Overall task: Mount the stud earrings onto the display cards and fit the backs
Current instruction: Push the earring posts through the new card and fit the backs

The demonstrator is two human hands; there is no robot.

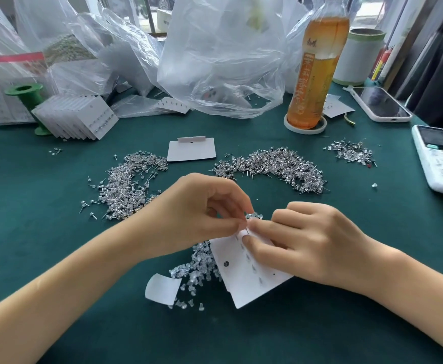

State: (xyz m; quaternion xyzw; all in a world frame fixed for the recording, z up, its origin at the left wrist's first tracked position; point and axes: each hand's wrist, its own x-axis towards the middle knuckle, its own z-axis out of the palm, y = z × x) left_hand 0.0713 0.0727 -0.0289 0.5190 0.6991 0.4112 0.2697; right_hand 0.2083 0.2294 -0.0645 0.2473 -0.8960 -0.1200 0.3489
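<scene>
A white display card [244,279] lies back side up under my hands, with a row of clear backs on stud posts along it. My right hand [312,243] grips the card's upper edge, thumb on its back. My left hand [202,214] pinches something tiny at a bare stud post [246,228] at the card's top; the item itself is too small to name. Clear plastic backs [196,264] are heaped beside and under the card. Loose silver stud earrings lie in a left pile [128,185] and a right pile [275,164].
A blank card [191,149] lies beyond the hands, a stack of filled cards [78,118] at back left against a green spool [26,94]. An orange drink bottle [317,69], plastic bags [215,53], a phone [380,103], a white remote [441,161] and a curled paper scrap [162,288] surround the green table [44,245].
</scene>
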